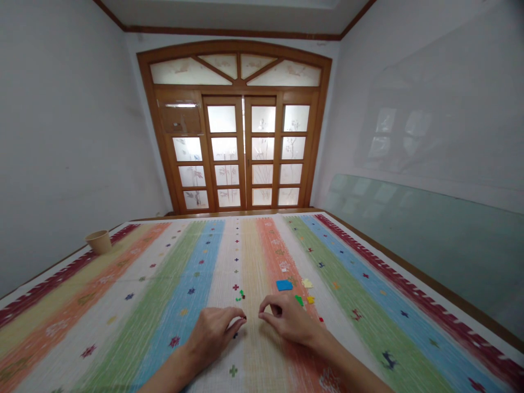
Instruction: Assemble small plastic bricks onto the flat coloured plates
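My left hand (215,332) is closed in a pinch, with a tiny dark red piece (244,317) between thumb and forefinger. Facing it across a narrow gap, my right hand (290,319) has its thumb and forefinger drawn together; what they hold, if anything, is too small to make out. Just beyond the fingertips lie a few tiny green bits (239,297) and a brown bit (244,297). Around my right hand are a flat blue piece (284,285), a pale yellow piece (307,283), a partly covered green piece (299,300), a yellow piece (310,300) and a small red piece (321,320).
A striped, patterned cloth (164,305) covers the table. Near its left edge stands a tan paper cup (99,242). Beyond the far edge are wooden doors with glass panes (245,155). A pale green glass panel (429,234) leans along the right wall.
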